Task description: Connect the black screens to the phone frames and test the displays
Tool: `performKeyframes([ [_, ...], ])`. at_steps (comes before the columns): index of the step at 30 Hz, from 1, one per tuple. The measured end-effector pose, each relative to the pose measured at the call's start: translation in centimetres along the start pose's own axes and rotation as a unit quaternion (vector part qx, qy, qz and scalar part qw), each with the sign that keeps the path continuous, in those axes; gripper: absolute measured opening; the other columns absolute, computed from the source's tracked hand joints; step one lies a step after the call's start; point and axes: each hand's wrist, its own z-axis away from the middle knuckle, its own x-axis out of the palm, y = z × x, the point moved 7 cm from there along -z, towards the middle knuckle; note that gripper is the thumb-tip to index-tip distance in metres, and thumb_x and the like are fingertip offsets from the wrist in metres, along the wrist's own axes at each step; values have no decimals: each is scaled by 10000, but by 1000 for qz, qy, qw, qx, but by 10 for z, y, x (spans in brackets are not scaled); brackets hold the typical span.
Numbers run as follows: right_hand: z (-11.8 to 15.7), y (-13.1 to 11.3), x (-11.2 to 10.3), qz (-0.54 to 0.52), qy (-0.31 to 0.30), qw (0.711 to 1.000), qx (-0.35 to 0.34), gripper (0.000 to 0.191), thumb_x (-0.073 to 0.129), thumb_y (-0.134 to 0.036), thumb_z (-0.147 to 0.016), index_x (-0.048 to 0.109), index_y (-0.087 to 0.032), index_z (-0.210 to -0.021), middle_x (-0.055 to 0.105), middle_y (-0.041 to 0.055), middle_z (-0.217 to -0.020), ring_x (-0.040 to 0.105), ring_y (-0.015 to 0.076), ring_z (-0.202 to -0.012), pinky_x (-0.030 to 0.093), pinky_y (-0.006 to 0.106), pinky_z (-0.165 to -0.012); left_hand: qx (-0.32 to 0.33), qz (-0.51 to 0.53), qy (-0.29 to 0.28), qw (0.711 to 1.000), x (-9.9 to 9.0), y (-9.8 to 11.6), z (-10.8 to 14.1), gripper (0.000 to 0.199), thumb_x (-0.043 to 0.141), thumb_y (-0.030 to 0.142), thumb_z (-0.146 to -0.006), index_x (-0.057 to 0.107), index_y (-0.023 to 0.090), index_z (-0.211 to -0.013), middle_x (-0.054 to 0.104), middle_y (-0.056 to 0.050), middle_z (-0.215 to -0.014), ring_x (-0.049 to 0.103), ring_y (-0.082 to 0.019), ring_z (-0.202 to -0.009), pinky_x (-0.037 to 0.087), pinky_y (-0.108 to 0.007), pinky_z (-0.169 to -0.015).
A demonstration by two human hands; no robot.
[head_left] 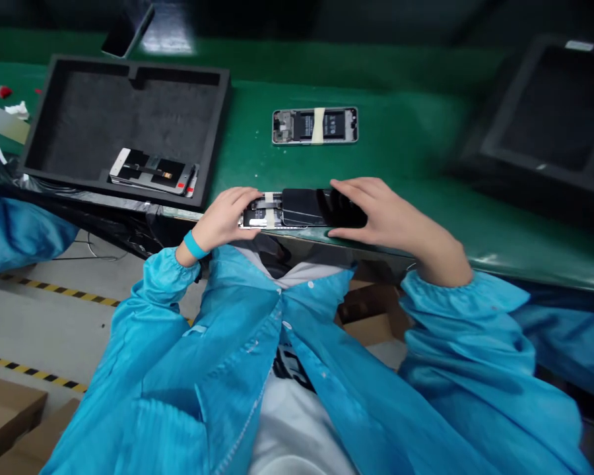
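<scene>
At the near edge of the green bench lies an opened phone body point(270, 214) with a strip of pale tape across its battery. My left hand point(226, 214) is closed around the body's left end, thumb on the near side and fingers on the far side. A glossy black phone screen point(304, 207) covers the body's right part, and a flat cable shows at the screen's left end. My right hand point(376, 210) grips this screen by its right end, between thumb and fingers. Whether the screen touches the body all along is hidden.
Another opened phone body point(336, 125) with tape lies farther back. To the left, a black foam tray point(215, 132) holds several phone screens point(151, 173). A blurred dark tray point(495, 145) stands at the right. A dark phone-like slab point(127, 31) lies at the back. Another person's blue sleeve point(22, 231) shows at left.
</scene>
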Motion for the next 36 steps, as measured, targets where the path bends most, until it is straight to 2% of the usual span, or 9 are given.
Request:
performKeyframes([
  [3,3,2,3,-23,16,1000,3,962,573,-784,-980,438,-158,-1698,578,228,-1537,541,435,-1416,485,627,-1178,-8,13,7,1000,-2,-4,1,746,809,436,-887,530,133,-1509,653,-201,-1458,628,-345,-1371,511,-506,-1194],
  [8,2,5,1,-45,27,999,3,985,575,-809,-966,460,-147,-1687,587,227,-1540,549,443,-1414,487,611,-1186,-21,19,-14,999,-3,-8,5,1025,794,558,-926,266,171,-1714,583,-221,-1558,582,-357,-1452,455,-547,-1260],
  [12,6,13,1,-35,46,998,3,988,569,-820,-960,453,-161,-1687,576,212,-1561,550,444,-1416,486,630,-1182,-23,-14,0,1000,-12,-2,16,1019,717,725,-940,321,162,-1691,467,-243,-1668,426,-400,-1600,334,-620,-1341],
  [17,13,19,1,-36,67,997,-7,979,588,-823,-950,449,-195,-1688,584,190,-1564,566,430,-1405,479,634,-1191,-37,-40,51,997,-20,5,40,719,641,597,-1045,480,159,-1591,544,-223,-1594,483,-357,-1568,437,-573,-1299],
  [22,11,11,-3,-45,57,997,-3,968,629,-771,-962,428,-188,-1708,566,200,-1583,542,431,-1443,458,630,-1223,-48,-71,50,995,-12,1,50,602,656,555,-1045,577,192,-1519,571,-206,-1562,504,-381,-1546,457,-617,-1270],
  [25,12,2,-5,-37,75,996,-13,796,653,-704,-984,574,-212,-1605,562,190,-1585,520,420,-1475,426,643,-1240,-43,-88,60,993,-11,0,50,630,694,516,-1027,541,213,-1558,554,-208,-1579,509,-389,-1536,467,-620,-1258],
  [28,24,2,-9,-24,101,995,-5,566,648,-664,-1004,748,-230,-1354,559,166,-1591,493,414,-1506,404,659,-1245,-37,-102,71,992,-12,1,49,698,718,485,-1015,474,229,-1617,550,-211,-1579,538,-389,-1509,492,-606,-1239],
  [31,48,14,-22,-11,126,991,34,481,636,-629,-1022,787,-205,-1193,600,185,-1528,519,407,-1480,430,646,-1228,-27,-114,82,990,-14,3,50,735,738,449,-1006,437,246,-1645,557,-206,-1564,551,-392,-1495,502,-598,-1232],
  [36,80,38,-37,-7,141,980,142,518,605,-655,-1025,759,-237,-1289,628,175,-1479,565,393,-1415,468,627,-1199,-21,-123,89,988,-17,7,48,769,775,415,-983,431,259,-1653,548,-210,-1560,566,-396,-1471,545,-588,-1188],
])
